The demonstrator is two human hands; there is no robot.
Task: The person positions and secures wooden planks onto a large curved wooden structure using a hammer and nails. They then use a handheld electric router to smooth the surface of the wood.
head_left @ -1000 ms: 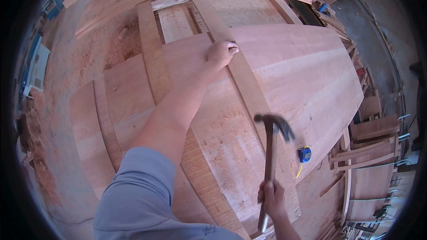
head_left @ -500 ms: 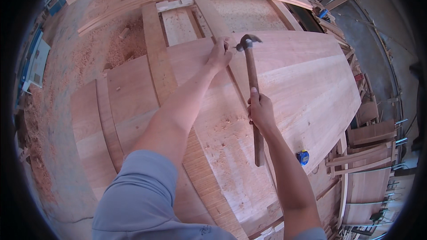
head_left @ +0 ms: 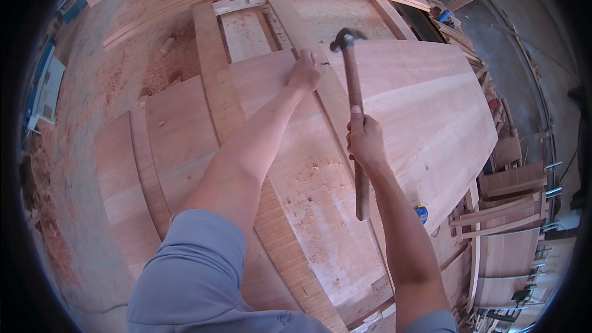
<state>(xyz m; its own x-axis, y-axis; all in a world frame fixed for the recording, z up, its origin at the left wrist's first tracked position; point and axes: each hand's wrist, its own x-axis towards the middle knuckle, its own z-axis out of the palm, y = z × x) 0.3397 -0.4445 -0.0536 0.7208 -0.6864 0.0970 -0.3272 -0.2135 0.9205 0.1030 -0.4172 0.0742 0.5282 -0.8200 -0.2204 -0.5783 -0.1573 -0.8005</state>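
Broad pinkish-brown wooden panel with a tapered right end [head_left: 425, 105] fills most of the view, lying flat. Long flat light-tan wooden strip [head_left: 336, 102] runs diagonally over it, from top middle toward lower right. Second flat tan wooden strip [head_left: 216, 95] lies left of the first, roughly parallel, passing under the left forearm. Loose heap of reddish-brown wood shavings [head_left: 176, 65] at upper left, beyond the panel edge. Claw hammer with brown wooden handle and dark metal head [head_left: 353, 80] is held over the panel, just right of the first strip; head points away from the person, near the left hand but apart from it. Right hand [head_left: 366, 139] grasps the handle around its middle, thumb along the wood. Left hand [head_left: 304, 73] is at the first strip's far part, fingers curled in; can't tell whether they pinch anything. Blue tape measure with yellow trim [head_left: 421, 213] sits on the panel, partly hidden by the right forearm.
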